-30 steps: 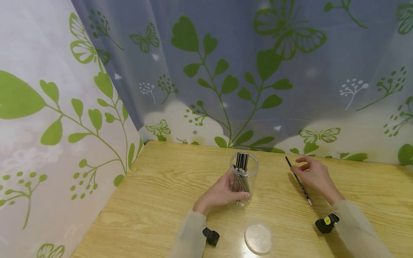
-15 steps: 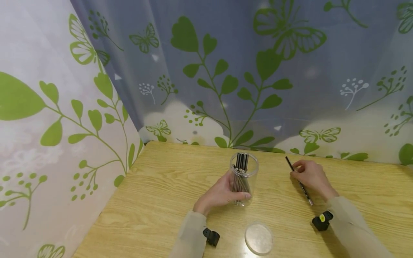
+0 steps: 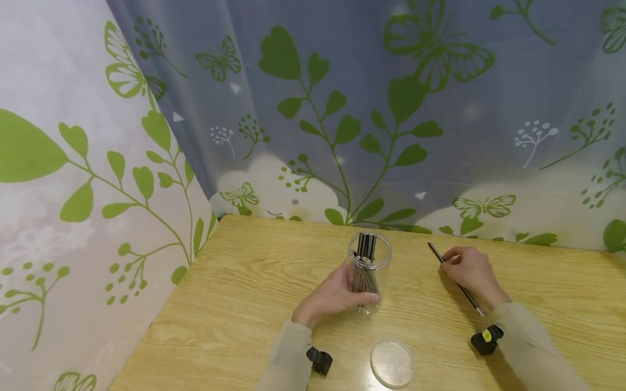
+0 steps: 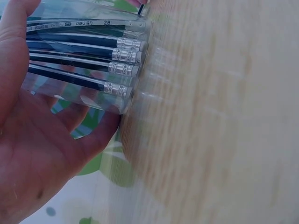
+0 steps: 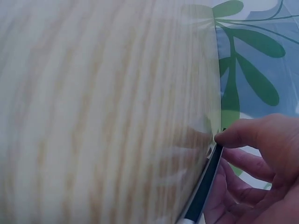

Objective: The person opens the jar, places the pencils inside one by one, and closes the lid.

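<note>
My left hand [image 3: 337, 290] grips a clear cylindrical jar [image 3: 385, 277] that stands upright on the table. Several dark pencils [image 4: 84, 44] fill the jar, and in the left wrist view their silver ferrules and eraser ends point down at its base. To the right, my right hand [image 3: 471, 271] pinches a single dark pencil [image 3: 468, 297] between thumb and fingers. In the right wrist view that pencil [image 5: 205, 186] slants close over the table, with the thumb tip right on it. A round clear lid [image 3: 392, 363] lies flat in front of the jar.
The wood-grain table [image 3: 235, 282] runs back to a blue-grey curtain [image 3: 313, 136] printed with green leaves and butterflies. A pale curtain [image 3: 93, 244] with the same pattern hangs along the left edge. Each wrist carries a small black camera [image 3: 484, 340].
My right fingers have closed on the loose pencil, which has turned slightly, its eraser end shifting to the right. The left hand and the jar have stayed in place.
</note>
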The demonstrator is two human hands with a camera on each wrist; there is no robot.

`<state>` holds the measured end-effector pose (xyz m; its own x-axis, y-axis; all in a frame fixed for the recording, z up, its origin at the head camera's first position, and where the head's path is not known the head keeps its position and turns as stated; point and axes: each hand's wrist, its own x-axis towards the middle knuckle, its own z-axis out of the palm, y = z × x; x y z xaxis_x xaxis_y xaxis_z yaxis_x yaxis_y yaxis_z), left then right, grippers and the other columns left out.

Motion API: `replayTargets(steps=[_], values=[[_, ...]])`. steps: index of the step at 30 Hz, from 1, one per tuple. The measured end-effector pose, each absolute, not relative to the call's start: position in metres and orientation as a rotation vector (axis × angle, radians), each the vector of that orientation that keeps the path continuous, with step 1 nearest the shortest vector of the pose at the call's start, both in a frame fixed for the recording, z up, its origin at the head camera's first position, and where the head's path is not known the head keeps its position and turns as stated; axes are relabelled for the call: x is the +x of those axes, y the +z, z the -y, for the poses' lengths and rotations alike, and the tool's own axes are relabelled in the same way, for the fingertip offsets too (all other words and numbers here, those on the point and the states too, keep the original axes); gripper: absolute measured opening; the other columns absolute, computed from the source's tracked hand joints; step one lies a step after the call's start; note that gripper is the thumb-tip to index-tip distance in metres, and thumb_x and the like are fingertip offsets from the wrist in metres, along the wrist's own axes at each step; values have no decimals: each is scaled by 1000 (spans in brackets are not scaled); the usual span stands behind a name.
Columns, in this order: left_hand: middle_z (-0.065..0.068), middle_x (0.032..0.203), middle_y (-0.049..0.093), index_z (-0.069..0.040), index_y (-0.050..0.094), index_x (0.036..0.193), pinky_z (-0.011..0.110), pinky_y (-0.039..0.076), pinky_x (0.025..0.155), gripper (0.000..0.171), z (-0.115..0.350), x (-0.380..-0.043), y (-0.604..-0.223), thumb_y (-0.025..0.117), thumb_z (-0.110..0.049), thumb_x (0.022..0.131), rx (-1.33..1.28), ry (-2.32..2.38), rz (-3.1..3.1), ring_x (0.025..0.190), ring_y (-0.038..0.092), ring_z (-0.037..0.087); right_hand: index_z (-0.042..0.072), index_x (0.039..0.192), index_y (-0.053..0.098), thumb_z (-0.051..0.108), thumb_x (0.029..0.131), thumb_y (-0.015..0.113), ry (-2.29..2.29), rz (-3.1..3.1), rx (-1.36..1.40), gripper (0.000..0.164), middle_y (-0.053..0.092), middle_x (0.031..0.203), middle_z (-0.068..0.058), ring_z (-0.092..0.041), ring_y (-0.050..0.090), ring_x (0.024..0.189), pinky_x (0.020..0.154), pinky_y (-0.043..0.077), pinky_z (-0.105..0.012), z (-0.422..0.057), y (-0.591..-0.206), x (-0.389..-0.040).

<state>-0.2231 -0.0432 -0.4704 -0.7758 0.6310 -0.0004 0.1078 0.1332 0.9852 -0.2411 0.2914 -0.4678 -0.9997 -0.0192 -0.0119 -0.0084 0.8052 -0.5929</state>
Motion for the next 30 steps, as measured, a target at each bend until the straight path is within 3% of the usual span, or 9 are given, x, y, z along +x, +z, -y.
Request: replayTargets(steps=[9, 19, 22, 27, 30], values=[[0, 112, 76, -36, 34, 154, 36, 46, 109, 82, 43, -222, -471, 81, -18, 89, 712, 1683, -1994, 100, 70, 12, -5, 112, 70, 17, 93, 65, -1032, -3016, -48, 29, 75, 91, -21, -18, 66, 68, 58, 52, -34, -292, -461, -236], [6, 118, 75, -32, 33, 156, 39, 43, 113, 82, 43, -222, -470, 80, -18, 91, 706, 1680, -1996, 104, 69, 10, 1, 124, 67, 27, 99, 62, -1188, -3119, 73, 36, 73, 103, -22, -33, 70, 89, 56, 50, -28, -283, -432, -226], [3, 115, 75, -26, 33, 157, 37, 44, 111, 82, 43, -223, -470, 79, -17, 91, 706, 1672, -2003, 103, 69, 10, 2, 126, 67, 29, 100, 62, -1244, -3149, 111, 38, 72, 103, -21, -23, 70, 83, 54, 51, -26, -279, -425, -223], [2, 114, 76, -20, 33, 158, 34, 46, 108, 81, 43, -223, -470, 79, -16, 91, 692, 1670, -2000, 101, 70, 11, 3, 124, 69, 28, 99, 64, -1352, -3187, 107, 35, 73, 101, -21, 10, 58, 68, 52, 51, -22, -274, -415, -218], [2, 114, 76, -20, 33, 158, 34, 46, 108, 81, 43, -223, -469, 79, -16, 91, 678, 1670, -2000, 101, 70, 10, 3, 123, 69, 26, 99, 66, -1434, -3187, 90, 34, 74, 99, -21, 15, 56, 64, 53, 52, -19, -271, -410, -216]])
